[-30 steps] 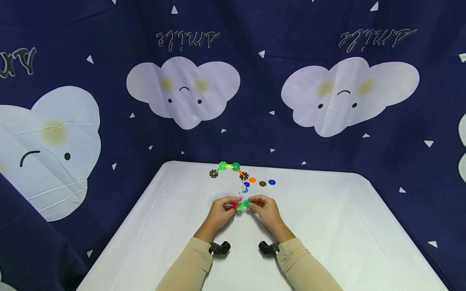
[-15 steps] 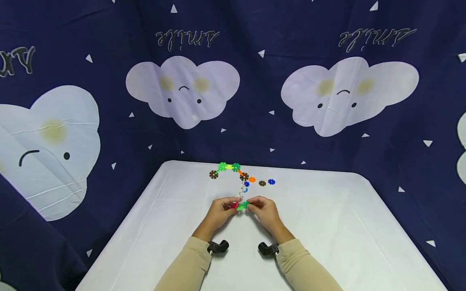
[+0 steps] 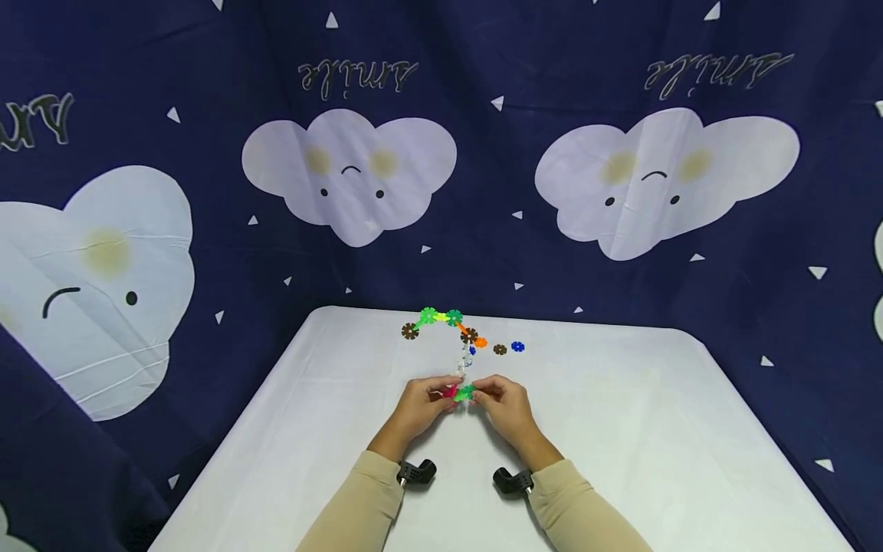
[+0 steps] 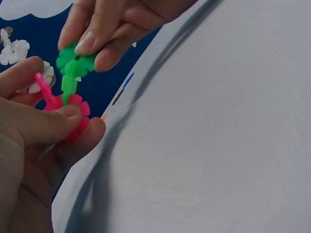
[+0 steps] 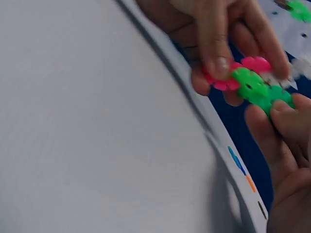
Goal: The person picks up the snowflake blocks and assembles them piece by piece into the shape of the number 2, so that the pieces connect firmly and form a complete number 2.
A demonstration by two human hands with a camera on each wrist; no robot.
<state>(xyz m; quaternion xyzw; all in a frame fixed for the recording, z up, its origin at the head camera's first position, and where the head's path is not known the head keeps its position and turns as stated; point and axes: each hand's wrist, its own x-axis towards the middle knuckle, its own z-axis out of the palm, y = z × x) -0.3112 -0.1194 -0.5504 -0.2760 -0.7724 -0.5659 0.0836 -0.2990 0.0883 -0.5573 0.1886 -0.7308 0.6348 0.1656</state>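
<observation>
Pink flower-shaped interlocking discs [image 4: 85,108] are pinched between the thumb and fingers of my left hand [image 3: 418,402]. A light green disc [image 4: 70,80] stands on edge in the pink one. My right hand [image 3: 509,406] pinches a darker green disc [image 4: 86,63], which sits right against the light green one in both wrist views. White discs [image 3: 463,368] lead from behind my left fingers to a curved chain of discs, with a brown disc [image 3: 469,336], a teal disc [image 3: 454,317], a green disc [image 3: 428,315] and a brown end disc [image 3: 410,331].
Loose discs lie on the white table [image 3: 593,445] right of the chain: an orange one [image 3: 480,343], a brown one [image 3: 500,349] and a blue one [image 3: 518,346]. More blue pieces [image 3: 472,350] lie close beside the chain. A dark blue cloud-printed curtain [image 3: 483,268] hangs behind the table.
My right hand has brought the darker green disc in against the light green one, so the two now overlap more. The chain has shifted slightly right. My left hand keeps its pinch.
</observation>
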